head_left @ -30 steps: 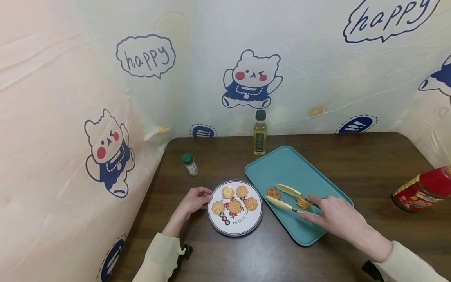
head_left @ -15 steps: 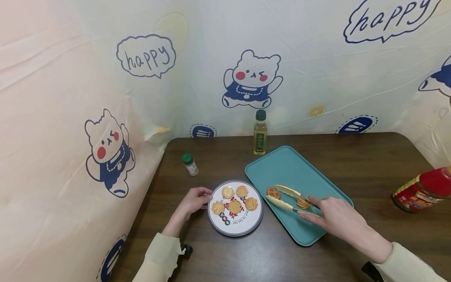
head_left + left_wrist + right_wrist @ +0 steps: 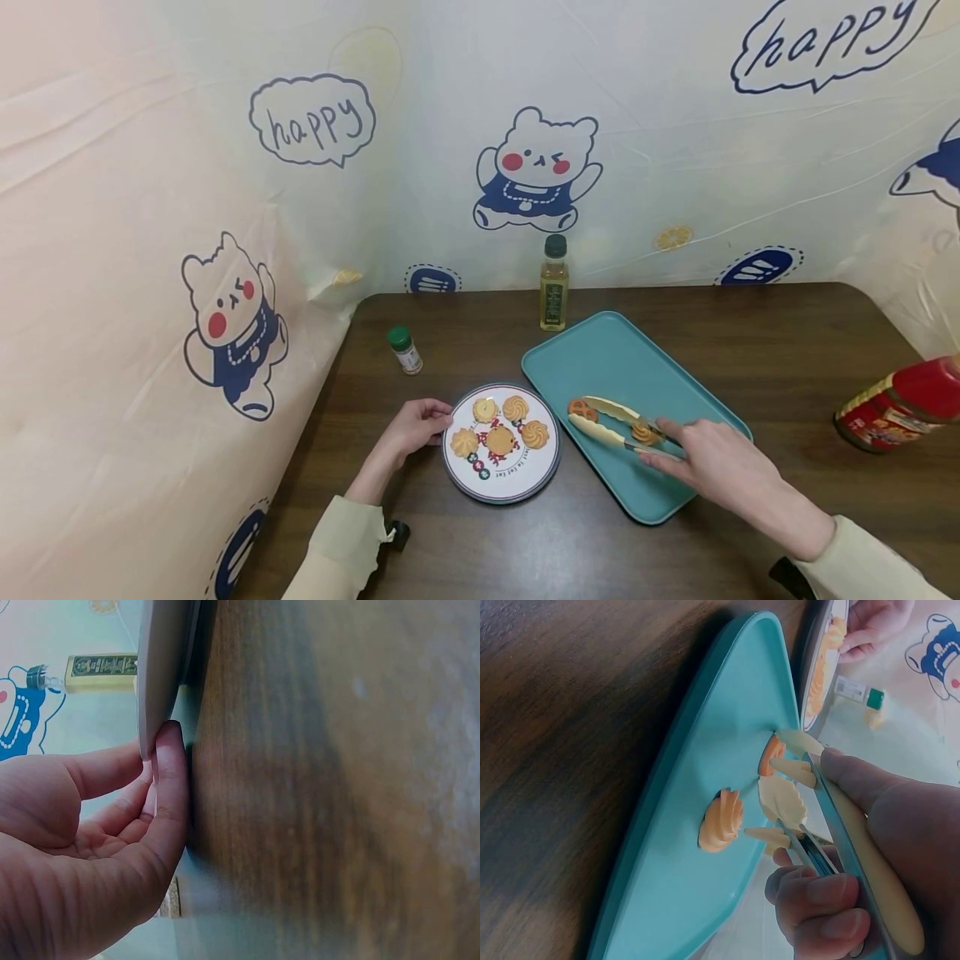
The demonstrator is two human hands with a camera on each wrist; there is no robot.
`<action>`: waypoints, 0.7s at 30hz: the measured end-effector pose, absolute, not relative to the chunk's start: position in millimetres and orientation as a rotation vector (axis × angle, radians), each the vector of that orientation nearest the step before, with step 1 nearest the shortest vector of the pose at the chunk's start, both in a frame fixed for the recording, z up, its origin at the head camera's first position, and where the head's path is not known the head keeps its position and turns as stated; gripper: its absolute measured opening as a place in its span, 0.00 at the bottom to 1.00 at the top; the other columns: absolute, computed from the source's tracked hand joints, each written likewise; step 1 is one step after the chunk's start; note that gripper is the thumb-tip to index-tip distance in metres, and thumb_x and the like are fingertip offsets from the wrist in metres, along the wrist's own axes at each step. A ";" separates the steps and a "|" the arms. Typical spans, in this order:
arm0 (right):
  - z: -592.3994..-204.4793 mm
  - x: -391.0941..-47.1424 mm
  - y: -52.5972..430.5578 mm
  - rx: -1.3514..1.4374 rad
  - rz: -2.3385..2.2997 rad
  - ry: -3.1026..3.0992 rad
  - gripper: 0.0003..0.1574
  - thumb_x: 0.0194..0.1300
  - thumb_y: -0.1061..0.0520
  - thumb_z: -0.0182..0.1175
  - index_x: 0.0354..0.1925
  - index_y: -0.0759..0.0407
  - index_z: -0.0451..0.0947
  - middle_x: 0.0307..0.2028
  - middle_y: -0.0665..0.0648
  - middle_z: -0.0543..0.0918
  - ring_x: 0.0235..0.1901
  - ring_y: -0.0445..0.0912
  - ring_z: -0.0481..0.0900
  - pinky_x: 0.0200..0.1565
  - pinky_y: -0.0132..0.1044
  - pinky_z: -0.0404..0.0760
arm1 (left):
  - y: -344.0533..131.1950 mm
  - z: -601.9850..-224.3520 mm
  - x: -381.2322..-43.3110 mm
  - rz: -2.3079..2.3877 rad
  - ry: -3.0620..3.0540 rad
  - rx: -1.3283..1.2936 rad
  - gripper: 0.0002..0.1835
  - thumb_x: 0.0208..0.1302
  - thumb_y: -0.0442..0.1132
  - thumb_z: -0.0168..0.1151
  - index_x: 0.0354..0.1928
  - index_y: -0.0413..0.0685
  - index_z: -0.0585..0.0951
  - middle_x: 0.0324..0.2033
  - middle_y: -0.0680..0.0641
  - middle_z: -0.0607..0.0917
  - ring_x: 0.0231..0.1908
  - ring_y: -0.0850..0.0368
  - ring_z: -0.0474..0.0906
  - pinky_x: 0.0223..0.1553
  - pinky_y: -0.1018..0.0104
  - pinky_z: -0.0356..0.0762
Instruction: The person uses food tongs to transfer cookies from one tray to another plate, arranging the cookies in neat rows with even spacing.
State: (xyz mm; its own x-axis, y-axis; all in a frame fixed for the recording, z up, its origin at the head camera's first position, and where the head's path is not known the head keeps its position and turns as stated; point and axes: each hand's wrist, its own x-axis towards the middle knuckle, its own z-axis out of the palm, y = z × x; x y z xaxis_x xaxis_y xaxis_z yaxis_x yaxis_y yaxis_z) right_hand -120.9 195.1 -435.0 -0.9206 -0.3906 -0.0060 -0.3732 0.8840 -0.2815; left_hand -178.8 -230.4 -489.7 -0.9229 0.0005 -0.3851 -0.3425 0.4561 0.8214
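On the table, my left hand (image 3: 412, 427) pinches the left rim of a round white plate (image 3: 517, 483), thumb above and fingers beneath in the left wrist view. Several butter cookies (image 3: 500, 439) lie on the printed plate. My right hand (image 3: 720, 458) grips food tongs (image 3: 596, 431) with cream-coloured, scalloped ends over the teal tray (image 3: 622, 350). The tong ends are spread apart beside a pretzel-shaped cookie (image 3: 580, 409), overlapping it in the right wrist view. A swirled cookie (image 3: 721, 821) sits on the tray nearby, partly hidden by the tongs in the head view.
Behind the tray stands an oil bottle (image 3: 553, 292) with a dark cap. A small green-capped shaker (image 3: 406, 350) is at the back left. At the right edge, a red-labelled jar (image 3: 896, 404) stands on the dark wooden table (image 3: 780, 350). A printed curtain (image 3: 420, 183) hangs behind.
The tong ends have drawn slightly closer together near the pretzel-shaped cookie. My left hand and the plate stay where they were.
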 end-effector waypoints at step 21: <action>-425.5 -121.5 196.1 -0.602 -0.451 3.007 0.39 0.65 0.34 0.62 0.56 0.64 0.81 0.12 0.43 0.64 0.17 0.38 0.64 0.18 0.34 0.60 | -231.5 -488.5 -178.4 1.476 2.367 -0.287 0.12 0.70 0.33 0.61 0.52 0.36 0.81 0.40 0.42 0.83 0.36 0.52 0.79 0.39 0.61 0.84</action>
State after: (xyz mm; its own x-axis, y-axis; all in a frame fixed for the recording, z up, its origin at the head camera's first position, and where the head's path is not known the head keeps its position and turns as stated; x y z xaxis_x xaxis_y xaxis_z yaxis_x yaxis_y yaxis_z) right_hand -121.5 196.1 -425.5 -0.9238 -0.3827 0.0156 -0.3704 0.8823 -0.2903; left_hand -178.4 -231.5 -488.5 -0.9231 0.0068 -0.3845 -0.3423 0.4413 0.8295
